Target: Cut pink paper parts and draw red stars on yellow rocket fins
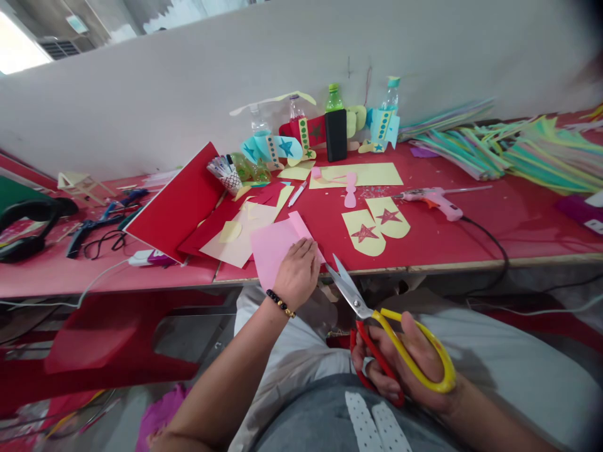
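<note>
Pink paper (268,243) lies at the table's front edge, with a strip folded over along its right side. My left hand (298,267) holds that folded part down, its fingers close together; the thumb is mostly hidden. In my right hand (405,351) are large scissors (357,304) with one yellow and one red handle loop. Their blades stand apart, tips close to the paper's right corner. Two pale yellow rounded cutouts (394,227) with red stars lie right of the paper. Behind them is a small pink cutout (350,190).
A pink glue gun (436,201) lies at the right, its black cord hanging over the edge. Decorated bottles (386,116) and a black box-shaped object (336,135) stand along the wall. Red board (174,201), a pen cup (230,180) and headphones (35,220) are leftward; paper strips (452,150) pile up right.
</note>
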`<state>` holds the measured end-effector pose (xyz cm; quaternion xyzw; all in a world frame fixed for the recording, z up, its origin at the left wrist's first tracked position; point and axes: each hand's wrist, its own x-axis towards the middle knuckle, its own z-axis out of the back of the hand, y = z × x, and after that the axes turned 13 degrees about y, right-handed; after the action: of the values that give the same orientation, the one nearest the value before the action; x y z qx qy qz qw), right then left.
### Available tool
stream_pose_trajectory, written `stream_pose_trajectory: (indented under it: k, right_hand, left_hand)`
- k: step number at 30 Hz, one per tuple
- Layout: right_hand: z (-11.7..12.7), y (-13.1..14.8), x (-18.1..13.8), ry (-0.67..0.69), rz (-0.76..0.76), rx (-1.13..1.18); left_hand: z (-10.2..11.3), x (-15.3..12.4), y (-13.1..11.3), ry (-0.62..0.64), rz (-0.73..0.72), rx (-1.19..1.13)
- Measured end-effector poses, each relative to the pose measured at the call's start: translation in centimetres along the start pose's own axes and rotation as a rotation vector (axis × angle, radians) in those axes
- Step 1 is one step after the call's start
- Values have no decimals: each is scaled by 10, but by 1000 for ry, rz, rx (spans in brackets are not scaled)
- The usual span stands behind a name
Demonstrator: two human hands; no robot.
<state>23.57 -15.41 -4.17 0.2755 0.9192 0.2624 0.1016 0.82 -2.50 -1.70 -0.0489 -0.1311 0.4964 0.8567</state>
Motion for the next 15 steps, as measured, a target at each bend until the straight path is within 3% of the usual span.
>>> stream_pose_trajectory:
  k: [15]
  right_hand:
    - [-10, -10, 26, 92, 87, 274]
  left_hand:
    - [-10, 0, -2, 14, 26, 96]
